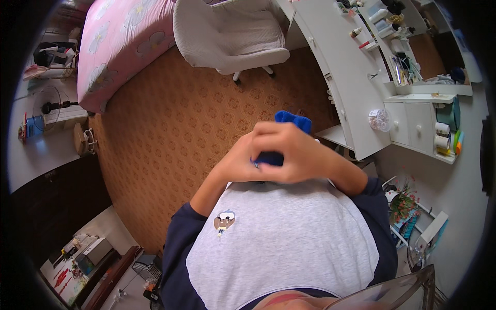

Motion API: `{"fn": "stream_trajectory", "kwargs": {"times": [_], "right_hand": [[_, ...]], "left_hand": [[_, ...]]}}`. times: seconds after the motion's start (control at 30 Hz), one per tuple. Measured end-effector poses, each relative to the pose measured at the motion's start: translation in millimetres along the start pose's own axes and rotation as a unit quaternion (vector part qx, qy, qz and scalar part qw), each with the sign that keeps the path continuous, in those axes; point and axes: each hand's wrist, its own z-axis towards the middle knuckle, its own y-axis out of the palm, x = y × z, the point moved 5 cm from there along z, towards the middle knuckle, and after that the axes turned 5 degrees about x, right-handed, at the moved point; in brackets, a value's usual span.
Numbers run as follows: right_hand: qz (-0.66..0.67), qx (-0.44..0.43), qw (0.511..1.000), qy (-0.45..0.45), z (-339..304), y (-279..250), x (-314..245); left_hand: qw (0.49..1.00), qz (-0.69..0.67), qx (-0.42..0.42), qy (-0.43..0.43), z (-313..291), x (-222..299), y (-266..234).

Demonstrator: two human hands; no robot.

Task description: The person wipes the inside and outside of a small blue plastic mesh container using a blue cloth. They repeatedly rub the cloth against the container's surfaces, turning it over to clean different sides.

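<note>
My left hand (238,159) and my right hand (302,155) meet in front of my grey shirt. A soft bright blue cloth item (293,120) pokes out beyond the right knuckles, and darker blue shows through the gap between the hands. The left hand seems closed on this cloth, its fingers mostly covered by the right. Over it, the right fingers curl with the thumb below, slightly blurred; what they pinch is too small to name. A tiny shiny spot (256,165) shows at the left palm beside the blue.
A padded white swivel chair (232,36) stands ahead, beside a bed with a pink flowered cover (124,36). On the right runs a white dressing table (330,46) holding a clear round tub (380,120) and bottles. A fan (47,107) stands far left on the brown patterned floor's side.
</note>
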Motion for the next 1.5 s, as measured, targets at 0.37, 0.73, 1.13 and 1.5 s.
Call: {"fn": "stream_trajectory", "kwargs": {"times": [0.37, 0.73, 1.13, 1.5], "right_hand": [[-0.050, -0.006, 0.998, -0.036, -3.9, 12.3, -10.0], [-0.020, 0.015, 0.999, -0.036, -3.8, 17.1, -0.4], [-0.012, -0.040, 0.999, 0.010, -34.0, 2.5, 24.6], [-0.063, 0.033, 0.990, -0.123, -17.2, 24.9, 7.5]], "left_hand": [[0.997, -0.059, 0.030, -0.037, -10.3, -5.2, 0.4], [0.998, -0.045, 0.053, -0.011, -16.6, -16.4, -7.0], [0.978, -0.129, 0.092, -0.135, -32.0, -30.1, -4.7], [0.991, -0.078, 0.047, -0.100, -21.1, -29.5, 5.0]]}}
